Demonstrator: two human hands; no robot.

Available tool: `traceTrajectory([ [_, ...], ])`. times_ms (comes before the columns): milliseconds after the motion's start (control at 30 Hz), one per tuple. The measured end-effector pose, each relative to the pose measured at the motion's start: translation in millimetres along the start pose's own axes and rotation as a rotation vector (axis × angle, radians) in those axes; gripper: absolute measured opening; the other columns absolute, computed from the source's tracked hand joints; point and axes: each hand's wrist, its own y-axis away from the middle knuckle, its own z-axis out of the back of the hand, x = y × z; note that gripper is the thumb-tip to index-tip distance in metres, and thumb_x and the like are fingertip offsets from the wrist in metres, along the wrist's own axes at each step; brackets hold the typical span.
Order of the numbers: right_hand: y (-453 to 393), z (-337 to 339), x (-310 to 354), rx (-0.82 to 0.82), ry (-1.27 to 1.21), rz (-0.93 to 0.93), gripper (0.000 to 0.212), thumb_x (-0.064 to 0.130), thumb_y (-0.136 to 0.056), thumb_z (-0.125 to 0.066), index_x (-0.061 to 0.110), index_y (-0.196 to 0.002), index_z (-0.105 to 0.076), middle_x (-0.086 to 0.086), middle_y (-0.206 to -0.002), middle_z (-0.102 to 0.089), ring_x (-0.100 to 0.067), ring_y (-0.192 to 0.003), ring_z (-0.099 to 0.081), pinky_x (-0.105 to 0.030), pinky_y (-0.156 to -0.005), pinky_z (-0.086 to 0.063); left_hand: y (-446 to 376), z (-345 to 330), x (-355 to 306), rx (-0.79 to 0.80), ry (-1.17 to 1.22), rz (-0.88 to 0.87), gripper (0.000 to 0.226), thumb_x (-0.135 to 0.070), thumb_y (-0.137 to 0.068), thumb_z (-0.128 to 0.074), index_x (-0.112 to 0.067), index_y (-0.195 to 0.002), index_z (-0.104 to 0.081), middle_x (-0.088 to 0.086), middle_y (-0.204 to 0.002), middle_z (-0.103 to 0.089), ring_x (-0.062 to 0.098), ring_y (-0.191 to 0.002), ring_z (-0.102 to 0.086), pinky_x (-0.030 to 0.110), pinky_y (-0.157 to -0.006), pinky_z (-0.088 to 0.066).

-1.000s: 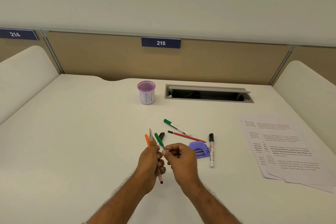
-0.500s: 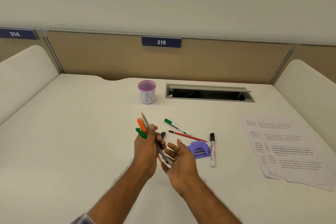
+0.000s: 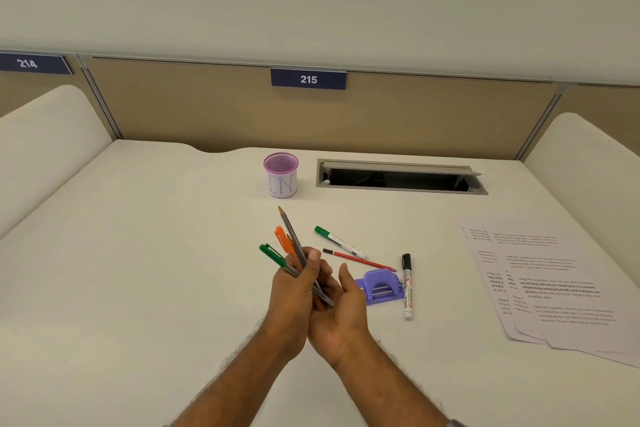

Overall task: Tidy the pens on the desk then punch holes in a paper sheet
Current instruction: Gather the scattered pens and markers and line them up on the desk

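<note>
From the head camera, the only view we have, what matters is how the loose pens lie relative to our hands. Three are on the white desk point(image 3: 138, 270), all ahead and to our right: a green-capped white marker point(image 3: 340, 242), a thin red pencil point(image 3: 360, 259) just behind the hands, both running from near-left to far-right across us, and a black-capped white marker point(image 3: 407, 286) lying almost straight away from us, just beside the lilac plastic hole punch point(image 3: 380, 286). All three are nearer our right hand. The pink mesh pen cup point(image 3: 281, 175), where we judge the pens belong, stands upright further out, nearly straight ahead of the left hand. The stack of printed paper sheets point(image 3: 554, 288) lies well apart at the right edge.

Our left hand point(image 3: 294, 291) is closed around a bundle: a green pen point(image 3: 273, 256), an orange pen point(image 3: 283, 240) and a grey pencil point(image 3: 290, 230), fanned with their tips pointing up and away toward the cup. Our right hand point(image 3: 337, 312) is cupped half open, palm up, under the lower ends of that bundle; we judge it is steadying them, not gripping.
</note>
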Motion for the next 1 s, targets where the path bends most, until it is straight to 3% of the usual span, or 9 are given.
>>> traceTrajectory([
  [100, -1.7, 0.2, 0.2, -0.005, 0.011, 0.015, 0.054, 0.047, -0.094, -0.049, 0.000, -0.096, -0.076, -0.020, -0.115, -0.069, -0.038, -0.109, -0.065, -0.049, -0.107, -0.043, -4.6, 2.5, -4.2, -0.044, 0.064, 0.014, 0.020, -0.038, -0.082, -0.066, -0.024, -0.094, -0.075, 0.001, -0.069, -0.069, 0.009, -0.063, -0.067, 0.022, -0.061, -0.056],
  [200, -4.8, 0.9, -1.8, -0.035, 0.003, 0.020, 0.058, 0.050, -0.094, -0.046, 0.001, -0.097, -0.076, -0.021, -0.117, -0.068, -0.037, -0.108, -0.066, -0.047, -0.103, -0.046, -6.4, 7.7, -6.5, -0.003, -0.005, -0.003, 0.016, -0.023, -0.097, -0.058, -0.019, -0.109, -0.068, 0.001, -0.073, -0.068, 0.010, -0.068, -0.067, 0.022, -0.067, -0.056],
  [333, -5.5, 0.2, -7.3, -0.058, 0.012, 0.022, 0.056, 0.049, -0.094, -0.046, 0.003, -0.095, -0.077, -0.018, -0.109, -0.072, -0.033, -0.100, -0.071, -0.044, -0.086, -0.053, 0.4, 3.9, 7.7, -0.042, 0.010, 0.055, 0.017, -0.021, -0.101, -0.053, -0.018, -0.107, -0.069, -0.001, -0.070, -0.067, 0.009, -0.068, -0.068, 0.025, -0.071, -0.059],
  [500, -13.1, 7.5, -19.4, -0.123, 0.216, 0.094, 0.058, 0.049, -0.098, -0.041, 0.007, -0.086, -0.079, -0.010, -0.080, -0.073, -0.023, -0.085, -0.073, -0.038, -0.088, -0.053, -0.4, 12.0, 14.2, -0.112, 0.027, 0.108, 0.029, -0.035, -0.101, -0.049, -0.011, -0.100, -0.067, 0.001, -0.058, -0.050, 0.010, -0.059, -0.058, 0.025, -0.074, -0.059],
  [567, -12.1, 4.7, -20.7, -0.154, 0.469, 0.165, 0.055, 0.047, -0.099, -0.038, 0.011, -0.087, -0.079, -0.010, -0.087, -0.076, -0.023, -0.092, -0.072, -0.038, -0.089, -0.051, -4.0, 23.8, 6.1, -0.105, -0.084, 0.086, 0.035, -0.037, -0.102, -0.044, -0.011, -0.100, -0.067, 0.004, -0.066, -0.062, 0.019, -0.074, -0.069, 0.028, -0.078, -0.058],
  [633, -10.5, -0.1, -20.4, -0.174, 0.744, 0.253, 0.047, 0.042, -0.101, -0.038, 0.016, -0.093, -0.076, -0.007, -0.096, -0.076, -0.022, -0.097, -0.069, -0.034, -0.082, -0.051, -8.1, 36.1, -4.0, -0.076, -0.244, 0.045, 0.038, -0.038, -0.103, -0.040, -0.015, -0.099, -0.070, 0.000, -0.086, -0.076, 0.020, -0.091, -0.073, 0.033, -0.080, -0.057],
  [767, -10.8, -6.9, -22.0, -0.142, 1.095, 0.403, 0.022, 0.034, -0.100, -0.045, 0.030, -0.095, -0.066, 0.006, -0.094, -0.071, -0.012, -0.087, -0.066, -0.021, -0.067, -0.051, -14.3, 59.6, -20.5, -0.042, -0.296, 0.070, 0.037, -0.039, -0.104, -0.039, -0.023, -0.116, -0.070, -0.008, -0.129, -0.064, 0.016, -0.123, -0.051, 0.041, -0.109, -0.039],
  [900, -10.6, -13.4, -32.7, 0.043, 1.300, 0.356, 0.022, 0.025, -0.097, -0.053, 0.031, -0.087, -0.072, 0.007, -0.078, -0.074, -0.007, -0.064, -0.067, -0.019, -0.058, -0.054, -21.1, 80.8, -28.7, 0.034, -0.156, 0.219, 0.036, -0.036, -0.103, -0.043, -0.012, -0.111, -0.068, 0.002, -0.126, -0.069, 0.026, -0.120, -0.061, 0.052, -0.105, -0.047],
  [1000, -15.0, -17.5, -43.7, 0.093, 1.365, 0.323, 0.020, 0.020, -0.095, -0.057, 0.030, -0.090, -0.074, 0.006, -0.075, -0.074, -0.011, -0.063, -0.068, -0.022, -0.058, -0.056, -27.5, 97.7, -31.4, 0.101, -0.113, 0.318, 0.033, -0.032, -0.103, -0.044, -0.006, -0.105, -0.064, 0.005, -0.122, -0.072, 0.026, -0.115, -0.066, 0.048, -0.098, -0.053],
])
